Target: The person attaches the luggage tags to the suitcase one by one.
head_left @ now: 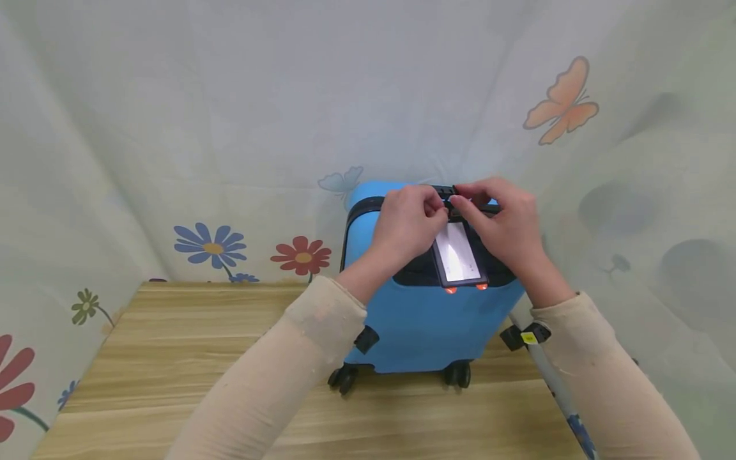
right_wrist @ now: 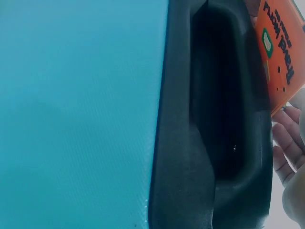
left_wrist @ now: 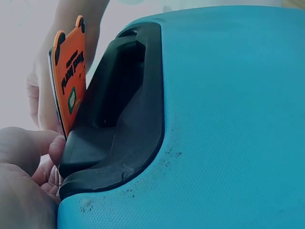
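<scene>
A small blue suitcase (head_left: 425, 329) stands upright on its wheels, with a black recessed handle area (left_wrist: 152, 95) on top. A luggage tag (head_left: 458, 255) lies against it: the head view shows its white card side, while both wrist views show its orange lettered back (right_wrist: 277, 62). My left hand (head_left: 405, 220) pinches at the tag's upper end with thumb and curled forefinger. Opposite it, my right hand (head_left: 508, 220) pinches at the same end, its thumb and forefinger close to the left fingertips. The tag's strap is mostly hidden by the fingers.
Under the suitcase is a wood-grain tabletop (head_left: 195, 345). A pale curtain (head_left: 259, 115) printed with flowers and butterflies hangs close behind and along both sides. Black wheels (head_left: 458, 374) touch the tabletop at the suitcase's lower edge.
</scene>
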Demonstrator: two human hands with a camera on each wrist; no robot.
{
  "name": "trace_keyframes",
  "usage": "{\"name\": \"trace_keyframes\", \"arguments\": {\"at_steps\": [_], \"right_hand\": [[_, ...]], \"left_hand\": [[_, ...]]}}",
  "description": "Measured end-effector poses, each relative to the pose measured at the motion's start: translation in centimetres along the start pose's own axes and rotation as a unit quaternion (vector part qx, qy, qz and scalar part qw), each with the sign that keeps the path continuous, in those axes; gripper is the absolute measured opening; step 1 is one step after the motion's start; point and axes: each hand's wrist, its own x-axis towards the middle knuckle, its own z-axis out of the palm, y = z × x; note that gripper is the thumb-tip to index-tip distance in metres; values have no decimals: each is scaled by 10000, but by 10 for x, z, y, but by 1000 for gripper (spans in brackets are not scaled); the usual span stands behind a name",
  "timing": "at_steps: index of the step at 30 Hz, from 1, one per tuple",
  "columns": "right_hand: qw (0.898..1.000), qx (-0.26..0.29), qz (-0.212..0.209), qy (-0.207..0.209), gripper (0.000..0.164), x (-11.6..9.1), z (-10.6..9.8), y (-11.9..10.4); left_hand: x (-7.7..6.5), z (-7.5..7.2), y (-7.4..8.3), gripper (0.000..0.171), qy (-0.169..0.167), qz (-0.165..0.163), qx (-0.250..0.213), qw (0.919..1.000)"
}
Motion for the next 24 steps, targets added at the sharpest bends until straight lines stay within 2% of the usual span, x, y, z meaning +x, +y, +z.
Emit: {"name": "trace_keyframes", "arguments": {"at_steps": [6,13,20,24], "right_hand": [[9982,373,471,-62,17,1,1,-2],[9913,940,905,-185,11,0,-1,-2],[9851,1387,994,-205,3,-4,0,1],[9831,1419,1128,-252,3,-7,0,1]], "left_hand": [[-1,1,1,10,124,51,11,9999],[-3,2,1,10,192,74,35,9998],[-4,3,1,11,179,96,61,9998],[-4,4,1,10,235,147,109,9996]]}}
